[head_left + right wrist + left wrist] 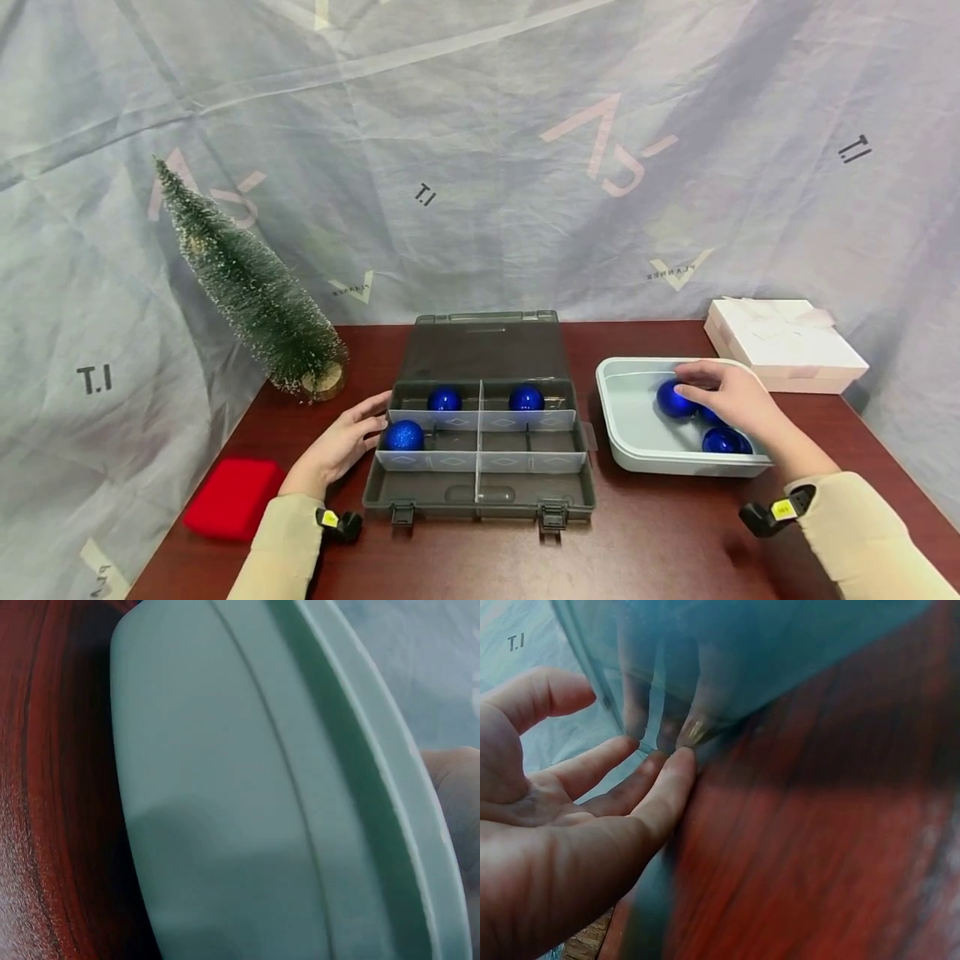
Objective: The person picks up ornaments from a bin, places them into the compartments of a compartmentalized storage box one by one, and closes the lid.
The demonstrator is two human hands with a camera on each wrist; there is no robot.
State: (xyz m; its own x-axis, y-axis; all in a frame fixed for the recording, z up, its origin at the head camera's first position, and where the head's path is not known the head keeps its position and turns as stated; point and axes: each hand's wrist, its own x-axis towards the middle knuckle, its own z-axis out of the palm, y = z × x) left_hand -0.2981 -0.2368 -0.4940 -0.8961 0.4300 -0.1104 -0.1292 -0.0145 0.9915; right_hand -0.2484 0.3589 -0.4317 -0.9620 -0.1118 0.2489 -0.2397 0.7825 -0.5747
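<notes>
A grey see-through divided storage box (480, 498) lies with its lid (483, 350) folded back. Two shiny blue baubles, one at back left (444, 399) and one at back right (527, 397), sit in its far row. A glittery blue bauble (404, 436) is in the middle row's left end. My left hand (341, 446) touches the box's left side with extended fingers, fingertips at its wall in the left wrist view. Inside the pale plastic tub (626, 417), my right hand (731, 400) pinches a blue bauble (674, 400) between thumb and fingers. More blue baubles (723, 441) lie beneath that hand.
A small frosted Christmas tree (251, 283) leans at the back left, on a wooden base (324, 382). The red box (234, 498) is left of my left forearm. Behind the tub stands a white gift box (787, 346) with a ribbon. A grey cloth (480, 167) hangs behind the table.
</notes>
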